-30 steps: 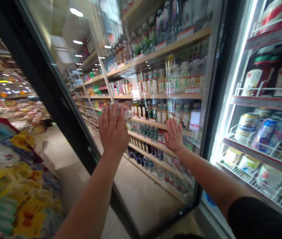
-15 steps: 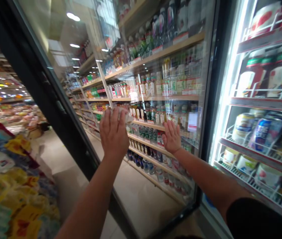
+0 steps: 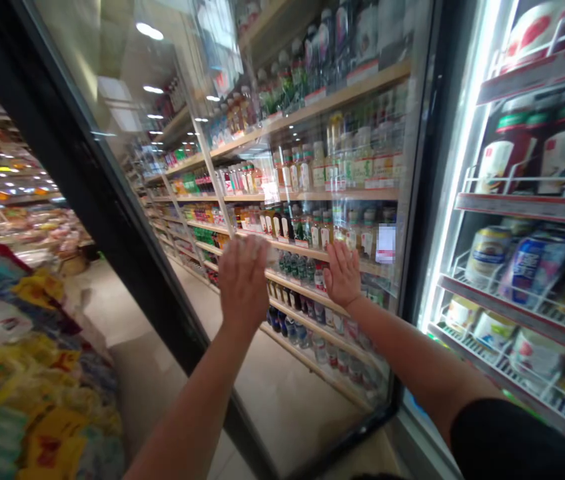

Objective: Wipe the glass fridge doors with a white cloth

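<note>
Against glass door [image 3: 107, 207]: left hand [image 3: 245, 287] closed over pale cloth [image 3: 272, 254] (likely soft, light; grip centrally); right hand [image 3: 343, 276] empty, fingers straight.

smooth glossy glass pane [image 3: 307, 400], satin door frame [image 3: 87, 180], matt wooden shelves [image 3: 312, 108], shiny crinkled plastic packets [image 3: 52, 443], polished floor [image 3: 147, 387]

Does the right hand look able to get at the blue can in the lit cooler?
Probably yes: the right hand looks empty, spread against the glass door, and the lit cooler stands open beside it. It would mainly have to clear the low shelf front in front of the blue can.
</note>
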`<move>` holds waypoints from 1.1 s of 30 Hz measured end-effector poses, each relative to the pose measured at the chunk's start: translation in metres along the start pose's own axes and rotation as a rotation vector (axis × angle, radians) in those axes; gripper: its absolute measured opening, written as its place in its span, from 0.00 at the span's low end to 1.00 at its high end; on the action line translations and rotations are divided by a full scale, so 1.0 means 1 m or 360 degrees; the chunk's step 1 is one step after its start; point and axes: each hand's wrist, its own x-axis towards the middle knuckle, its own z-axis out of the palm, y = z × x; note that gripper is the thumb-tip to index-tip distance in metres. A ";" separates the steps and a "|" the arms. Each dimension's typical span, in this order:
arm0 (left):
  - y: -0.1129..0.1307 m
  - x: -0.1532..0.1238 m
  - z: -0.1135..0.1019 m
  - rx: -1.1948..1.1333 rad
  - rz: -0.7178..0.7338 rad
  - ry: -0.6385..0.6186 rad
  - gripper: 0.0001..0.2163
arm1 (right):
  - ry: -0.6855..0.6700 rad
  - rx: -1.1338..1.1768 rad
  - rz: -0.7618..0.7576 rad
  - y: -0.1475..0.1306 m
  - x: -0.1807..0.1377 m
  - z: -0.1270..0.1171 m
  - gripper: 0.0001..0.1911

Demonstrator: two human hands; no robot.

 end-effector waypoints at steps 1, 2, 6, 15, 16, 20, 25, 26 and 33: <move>0.006 -0.008 0.004 -0.0027 0.0169 -0.0100 0.27 | -0.0001 -0.0003 -0.0002 0.000 0.000 0.000 0.34; 0.010 -0.014 0.006 -0.0041 0.0299 -0.0191 0.28 | 0.0002 -0.0009 -0.0003 0.000 0.000 0.000 0.34; -0.009 0.001 -0.003 0.0016 0.0142 -0.0165 0.27 | 0.0017 -0.0030 -0.0005 0.000 0.000 0.001 0.34; 0.008 -0.018 0.005 0.0059 0.0333 -0.0205 0.29 | 0.0011 -0.0012 -0.0010 0.001 -0.001 0.001 0.34; 0.009 -0.019 0.006 0.0054 0.0398 -0.0270 0.29 | 0.0014 -0.0009 -0.0009 0.001 -0.001 0.002 0.34; -0.012 0.006 -0.007 0.0129 0.0057 -0.0101 0.28 | 0.0029 0.0005 -0.0009 0.001 -0.001 0.003 0.34; -0.006 0.003 -0.007 0.0097 -0.0012 -0.0039 0.28 | 0.0009 0.0023 -0.0001 0.001 -0.001 0.003 0.35; 0.000 -0.003 -0.004 0.0076 0.0131 -0.0102 0.28 | 0.0002 0.0023 -0.0003 0.001 -0.001 0.003 0.35; -0.011 0.016 -0.005 0.0205 -0.0005 -0.0055 0.28 | 0.0006 0.0029 -0.0005 0.001 -0.001 0.001 0.35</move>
